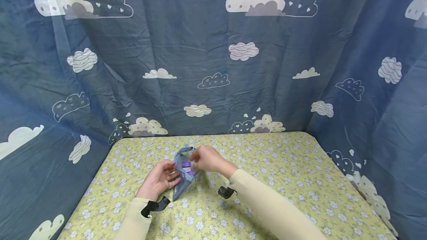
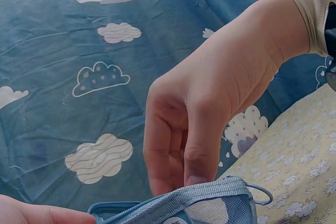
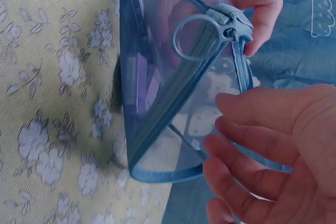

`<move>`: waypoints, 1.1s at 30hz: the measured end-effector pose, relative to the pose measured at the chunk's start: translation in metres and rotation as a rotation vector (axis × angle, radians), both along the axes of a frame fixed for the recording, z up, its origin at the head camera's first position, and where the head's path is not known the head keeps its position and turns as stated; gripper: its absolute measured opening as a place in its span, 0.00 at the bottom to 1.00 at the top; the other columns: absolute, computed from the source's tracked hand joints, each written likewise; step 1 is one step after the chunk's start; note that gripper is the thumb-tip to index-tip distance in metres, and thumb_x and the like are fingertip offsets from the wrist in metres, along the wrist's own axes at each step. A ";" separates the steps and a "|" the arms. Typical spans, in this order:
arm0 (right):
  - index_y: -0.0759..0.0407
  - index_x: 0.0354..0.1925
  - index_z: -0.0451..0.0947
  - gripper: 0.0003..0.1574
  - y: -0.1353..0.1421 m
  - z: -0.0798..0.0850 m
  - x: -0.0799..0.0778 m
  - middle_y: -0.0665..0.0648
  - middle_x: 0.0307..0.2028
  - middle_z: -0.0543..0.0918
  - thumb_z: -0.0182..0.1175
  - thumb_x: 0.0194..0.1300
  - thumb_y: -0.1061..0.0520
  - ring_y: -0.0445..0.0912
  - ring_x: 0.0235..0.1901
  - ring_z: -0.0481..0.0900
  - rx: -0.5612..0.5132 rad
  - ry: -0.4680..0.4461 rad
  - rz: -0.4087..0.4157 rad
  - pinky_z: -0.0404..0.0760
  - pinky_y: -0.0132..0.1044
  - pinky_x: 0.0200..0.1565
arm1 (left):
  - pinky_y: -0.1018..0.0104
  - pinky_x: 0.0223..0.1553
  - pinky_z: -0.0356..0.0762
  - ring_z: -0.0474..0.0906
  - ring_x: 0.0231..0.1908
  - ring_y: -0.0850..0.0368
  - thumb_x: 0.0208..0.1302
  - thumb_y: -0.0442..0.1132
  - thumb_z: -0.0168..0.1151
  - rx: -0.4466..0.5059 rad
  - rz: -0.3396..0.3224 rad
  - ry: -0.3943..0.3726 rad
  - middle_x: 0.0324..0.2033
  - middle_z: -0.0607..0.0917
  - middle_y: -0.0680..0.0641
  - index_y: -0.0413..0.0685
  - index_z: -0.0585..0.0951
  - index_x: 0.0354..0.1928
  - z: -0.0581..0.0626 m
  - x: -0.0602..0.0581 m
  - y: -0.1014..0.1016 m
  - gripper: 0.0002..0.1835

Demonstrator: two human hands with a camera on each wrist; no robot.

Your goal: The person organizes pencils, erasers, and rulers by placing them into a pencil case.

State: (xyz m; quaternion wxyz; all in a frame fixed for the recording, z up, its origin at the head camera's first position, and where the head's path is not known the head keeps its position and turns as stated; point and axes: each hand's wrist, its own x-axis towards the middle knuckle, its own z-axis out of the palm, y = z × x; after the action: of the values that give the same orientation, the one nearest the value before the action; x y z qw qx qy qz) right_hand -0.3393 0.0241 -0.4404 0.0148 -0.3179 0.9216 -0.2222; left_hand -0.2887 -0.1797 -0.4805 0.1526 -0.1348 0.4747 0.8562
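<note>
A blue mesh zipper pouch (image 1: 181, 187) stands tilted above the flowered cloth, its mouth open toward me. Small purple boxes (image 1: 186, 165) lie inside; through the mesh in the right wrist view, a purple box (image 3: 140, 83) rests near a dark slim item. My left hand (image 1: 157, 181) holds the pouch's left side, thumb at the rim and fingers along the mesh. Over the opening, my right hand (image 1: 208, 158) reaches in from the right with loosely bent fingers. Its fingertips dip behind the rim in the left wrist view, and nothing shows between them in the right wrist view.
A yellow flowered cloth (image 1: 267, 180) covers the table. Dark blue curtains (image 1: 200, 58) with cloud prints hang behind and at both sides. A ring-shaped zipper pull (image 3: 176, 38) hangs at the pouch's corner. Black straps (image 1: 155, 207) sit on both wrists.
</note>
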 end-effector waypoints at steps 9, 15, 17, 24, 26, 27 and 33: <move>0.48 0.38 0.82 0.13 0.029 0.007 0.000 0.48 0.34 0.82 0.67 0.50 0.54 0.38 0.34 0.76 0.004 0.068 -0.018 0.75 0.32 0.35 | 0.44 0.55 0.62 0.69 0.46 0.43 0.59 0.38 0.58 0.005 0.014 0.011 0.35 0.73 0.45 0.43 0.72 0.35 -0.002 -0.002 0.006 0.07; 0.49 0.39 0.82 0.13 0.049 0.011 -0.001 0.51 0.35 0.82 0.66 0.51 0.55 0.44 0.37 0.78 0.004 0.073 -0.044 0.76 0.36 0.36 | 0.45 0.52 0.65 0.71 0.44 0.43 0.57 0.38 0.59 -0.036 0.038 0.039 0.31 0.75 0.46 0.45 0.75 0.33 -0.011 -0.008 0.009 0.05; 0.49 0.38 0.82 0.13 0.054 0.010 -0.001 0.50 0.35 0.82 0.66 0.51 0.55 0.44 0.37 0.78 0.005 0.083 -0.044 0.76 0.36 0.36 | 0.45 0.52 0.66 0.73 0.42 0.44 0.57 0.38 0.60 -0.068 0.042 0.053 0.30 0.76 0.46 0.46 0.76 0.32 -0.014 -0.010 0.011 0.04; 0.47 0.41 0.81 0.15 0.073 0.004 0.001 0.49 0.36 0.81 0.65 0.51 0.55 0.43 0.36 0.77 -0.009 0.100 -0.080 0.75 0.34 0.34 | 0.48 0.48 0.70 0.75 0.38 0.45 0.56 0.38 0.62 -0.179 0.062 0.072 0.31 0.77 0.44 0.41 0.77 0.36 -0.018 -0.010 0.020 0.09; 0.47 0.41 0.81 0.15 0.079 0.003 0.002 0.48 0.35 0.80 0.65 0.51 0.55 0.43 0.36 0.77 -0.027 0.085 -0.093 0.75 0.34 0.33 | 0.48 0.48 0.71 0.75 0.37 0.45 0.55 0.38 0.62 -0.213 0.061 0.078 0.30 0.78 0.44 0.40 0.77 0.36 -0.017 -0.010 0.022 0.09; 0.47 0.42 0.80 0.15 0.082 0.003 0.003 0.49 0.35 0.80 0.65 0.52 0.55 0.43 0.35 0.77 -0.035 0.080 -0.097 0.75 0.34 0.33 | 0.49 0.48 0.71 0.76 0.37 0.45 0.55 0.38 0.63 -0.229 0.058 0.084 0.30 0.78 0.44 0.40 0.77 0.36 -0.017 -0.010 0.024 0.10; 0.47 0.42 0.80 0.15 0.093 -0.001 0.005 0.51 0.36 0.80 0.65 0.52 0.54 0.39 0.31 0.74 -0.056 0.072 -0.115 0.74 0.34 0.32 | 0.52 0.47 0.72 0.76 0.40 0.45 0.54 0.39 0.64 -0.364 0.025 0.129 0.32 0.80 0.44 0.37 0.77 0.41 -0.015 -0.009 0.034 0.15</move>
State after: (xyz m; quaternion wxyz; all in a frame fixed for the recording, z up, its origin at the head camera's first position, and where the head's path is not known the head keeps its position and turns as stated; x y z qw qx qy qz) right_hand -0.3341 0.1176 -0.4417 -0.0403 -0.2725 0.9317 -0.2369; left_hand -0.2976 -0.1459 -0.4957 0.0845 -0.1111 0.6288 0.7650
